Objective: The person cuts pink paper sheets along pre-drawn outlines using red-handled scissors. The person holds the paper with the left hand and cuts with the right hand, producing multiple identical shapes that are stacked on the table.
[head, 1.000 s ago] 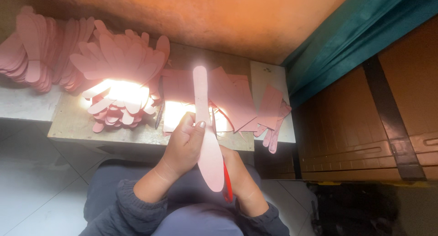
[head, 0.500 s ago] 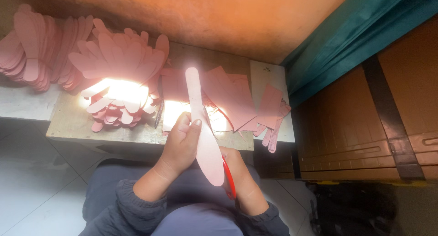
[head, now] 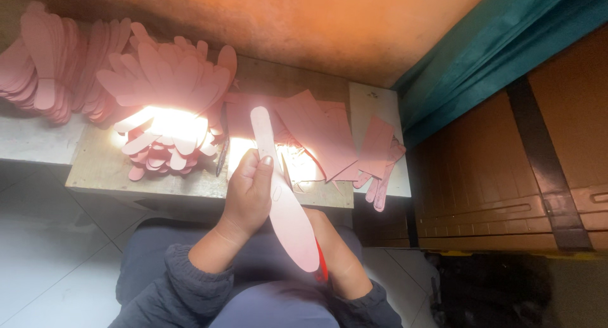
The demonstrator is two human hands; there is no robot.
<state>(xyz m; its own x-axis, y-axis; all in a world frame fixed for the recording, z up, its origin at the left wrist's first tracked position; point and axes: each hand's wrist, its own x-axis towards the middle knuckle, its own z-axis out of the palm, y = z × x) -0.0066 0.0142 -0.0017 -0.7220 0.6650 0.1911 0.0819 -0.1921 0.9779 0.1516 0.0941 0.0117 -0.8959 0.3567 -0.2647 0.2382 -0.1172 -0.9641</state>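
A low wooden workbench (head: 114, 169) against an orange wall, strewn with pink cut-outs, fills the space beyond the hands.

The left hand (head: 250, 192) is closed around the middle of one long pink insole-shaped piece (head: 282, 198), fingers curled over its near edge, the piece angled from above the knuckles down across the lap. The right hand (head: 335, 252) sits mostly hidden beneath it, and its grip cannot be made out; something red (head: 322, 268) shows at the piece's lower end. The piece looks thin, light and bendy, likely best pinched at the waist, where it is held now. Beyond and left of the hands lie two fanned heaps of similar soles (head: 171, 74) (too overlapped to count); beyond and right, several flat pink offcut sheets (head: 323, 135).
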